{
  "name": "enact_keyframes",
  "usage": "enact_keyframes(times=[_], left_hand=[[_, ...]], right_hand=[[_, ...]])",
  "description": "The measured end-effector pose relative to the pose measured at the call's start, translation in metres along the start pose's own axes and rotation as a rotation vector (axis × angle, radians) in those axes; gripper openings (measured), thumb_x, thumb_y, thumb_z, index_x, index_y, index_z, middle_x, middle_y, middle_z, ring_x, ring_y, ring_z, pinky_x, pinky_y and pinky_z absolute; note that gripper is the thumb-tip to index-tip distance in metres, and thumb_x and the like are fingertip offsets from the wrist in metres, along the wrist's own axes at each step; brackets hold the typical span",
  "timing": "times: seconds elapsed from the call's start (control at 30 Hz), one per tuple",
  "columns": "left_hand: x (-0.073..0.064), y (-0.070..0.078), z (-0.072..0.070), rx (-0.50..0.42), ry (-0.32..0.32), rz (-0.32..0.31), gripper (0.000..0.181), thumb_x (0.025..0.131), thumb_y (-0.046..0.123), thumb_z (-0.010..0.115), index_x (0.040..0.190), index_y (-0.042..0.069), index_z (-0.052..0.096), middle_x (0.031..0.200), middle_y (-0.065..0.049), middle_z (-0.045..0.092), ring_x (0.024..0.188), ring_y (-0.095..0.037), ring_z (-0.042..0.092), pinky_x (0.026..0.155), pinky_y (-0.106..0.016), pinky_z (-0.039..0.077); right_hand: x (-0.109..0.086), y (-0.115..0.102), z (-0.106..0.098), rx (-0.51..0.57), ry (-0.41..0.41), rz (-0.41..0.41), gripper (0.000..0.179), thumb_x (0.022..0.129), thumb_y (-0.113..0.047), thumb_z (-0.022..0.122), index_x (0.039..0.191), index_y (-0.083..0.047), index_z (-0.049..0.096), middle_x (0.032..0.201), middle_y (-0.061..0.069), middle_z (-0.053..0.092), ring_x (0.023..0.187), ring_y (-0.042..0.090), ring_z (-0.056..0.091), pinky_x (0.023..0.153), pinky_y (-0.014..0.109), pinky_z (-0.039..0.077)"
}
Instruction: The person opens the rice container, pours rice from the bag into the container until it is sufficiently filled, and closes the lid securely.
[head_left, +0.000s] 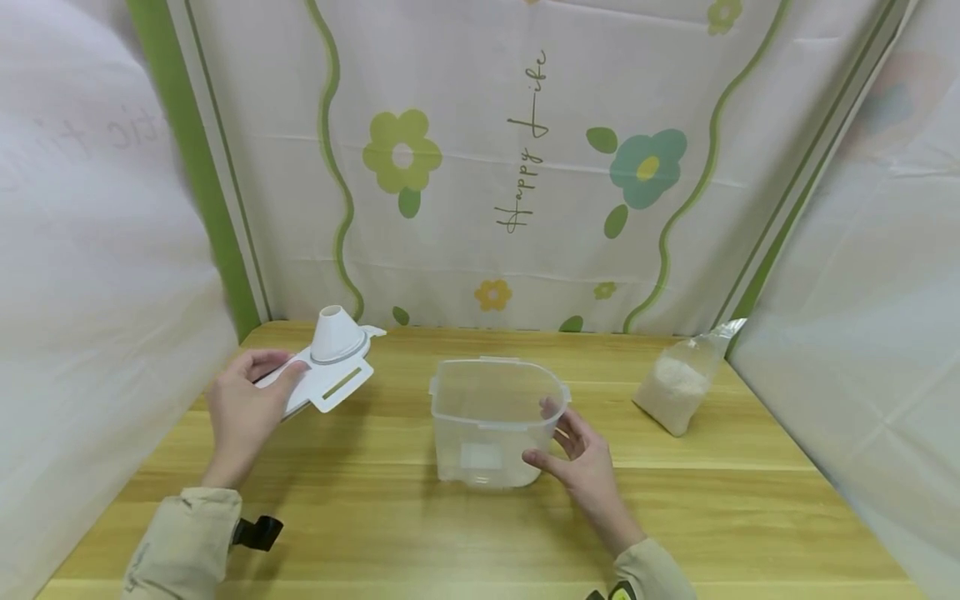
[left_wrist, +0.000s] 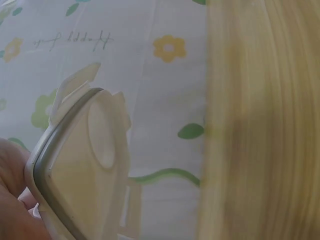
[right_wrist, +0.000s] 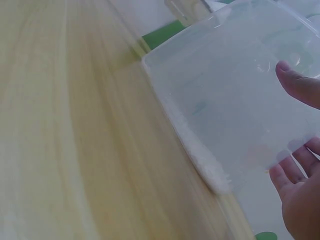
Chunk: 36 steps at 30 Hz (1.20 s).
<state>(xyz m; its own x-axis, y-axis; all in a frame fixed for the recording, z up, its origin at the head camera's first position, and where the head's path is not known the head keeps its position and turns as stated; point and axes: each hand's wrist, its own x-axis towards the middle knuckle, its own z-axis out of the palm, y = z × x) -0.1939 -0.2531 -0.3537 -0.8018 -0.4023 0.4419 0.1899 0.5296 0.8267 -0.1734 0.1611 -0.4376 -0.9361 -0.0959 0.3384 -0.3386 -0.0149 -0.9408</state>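
In the head view my left hand point(head_left: 247, 408) pinches a white lid point(head_left: 300, 392) by its near end, thumb on top, held above the left of the table. A white cone-shaped spout point(head_left: 336, 335) stands up from the lid. The left wrist view shows the lid's underside point(left_wrist: 75, 175), with a grey seal and a round opening. My right hand point(head_left: 581, 462) is around the right side of a clear, lidless plastic container point(head_left: 491, 429), thumb at the front and fingers further back. White grains point(right_wrist: 205, 162) lie along the container's bottom in the right wrist view.
A clear bag of white grains point(head_left: 675, 387) leans at the right of the wooden table point(head_left: 375, 533). Flower-printed curtains point(head_left: 465, 275) enclose the back and both sides.
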Motion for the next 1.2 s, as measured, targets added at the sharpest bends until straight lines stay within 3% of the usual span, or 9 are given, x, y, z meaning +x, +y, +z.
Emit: enact_keyframes(times=[0.2, 0.37, 0.5, 0.7, 0.87, 1.2], left_hand=[[0.003, -0.013, -0.004, 0.109, -0.06, 0.008, 0.027, 0.082, 0.014, 0.081, 0.1, -0.004, 0.07, 0.097, -0.019, 0.072, 0.076, 0.008, 0.056, 0.073, -0.016, 0.042], [0.004, -0.027, -0.004, 0.164, -0.106, -0.008, 0.027, 0.082, 0.013, 0.08, 0.1, -0.005, 0.069, 0.098, -0.021, 0.071, 0.085, -0.019, 0.067, 0.066, -0.016, 0.043], [0.001, -0.038, -0.001, 0.199, -0.124, -0.024, 0.028, 0.083, 0.014, 0.079, 0.101, -0.006, 0.069, 0.1, -0.023, 0.07, 0.093, -0.035, 0.066, 0.067, -0.022, 0.043], [-0.002, -0.044, 0.003, 0.211, -0.111, -0.003, 0.025, 0.085, 0.006, 0.074, 0.104, -0.01, 0.068, 0.102, -0.027, 0.068, 0.097, -0.041, 0.063, 0.079, -0.04, 0.043], [-0.001, -0.048, 0.004, 0.212, -0.123, -0.019, 0.025, 0.088, 0.003, 0.068, 0.108, -0.012, 0.065, 0.106, -0.03, 0.066, 0.101, -0.044, 0.06, 0.087, -0.05, 0.043], [-0.005, -0.055, 0.006, 0.212, -0.116, -0.048, 0.026, 0.087, -0.001, 0.063, 0.11, -0.015, 0.062, 0.107, -0.034, 0.063, 0.098, -0.045, 0.059, 0.085, -0.051, 0.044]], right_hand=[[0.005, -0.003, 0.001, -0.011, 0.003, 0.004, 0.078, 0.075, 0.002, 0.084, 0.144, -0.008, 0.049, 0.144, 0.007, 0.049, 0.13, 0.029, 0.047, 0.108, 0.04, 0.037], [0.005, -0.005, 0.001, -0.018, -0.011, 0.004, 0.079, 0.075, 0.002, 0.084, 0.144, -0.006, 0.047, 0.145, 0.009, 0.048, 0.13, 0.03, 0.046, 0.107, 0.035, 0.038], [0.001, -0.004, 0.0, -0.022, -0.011, 0.006, 0.079, 0.075, 0.002, 0.084, 0.144, -0.005, 0.047, 0.145, 0.013, 0.047, 0.131, 0.034, 0.044, 0.108, 0.033, 0.038], [-0.002, -0.006, 0.0, -0.009, -0.009, 0.022, 0.079, 0.075, 0.003, 0.083, 0.144, -0.004, 0.047, 0.146, 0.015, 0.046, 0.132, 0.038, 0.042, 0.11, 0.048, 0.032], [-0.001, -0.005, 0.0, -0.004, -0.007, 0.024, 0.078, 0.075, 0.003, 0.083, 0.144, -0.004, 0.047, 0.146, 0.015, 0.046, 0.132, 0.036, 0.043, 0.109, 0.048, 0.033], [-0.001, -0.002, 0.0, 0.014, 0.001, 0.027, 0.079, 0.075, 0.003, 0.083, 0.144, -0.005, 0.047, 0.147, 0.016, 0.045, 0.132, 0.038, 0.041, 0.109, 0.042, 0.035]])
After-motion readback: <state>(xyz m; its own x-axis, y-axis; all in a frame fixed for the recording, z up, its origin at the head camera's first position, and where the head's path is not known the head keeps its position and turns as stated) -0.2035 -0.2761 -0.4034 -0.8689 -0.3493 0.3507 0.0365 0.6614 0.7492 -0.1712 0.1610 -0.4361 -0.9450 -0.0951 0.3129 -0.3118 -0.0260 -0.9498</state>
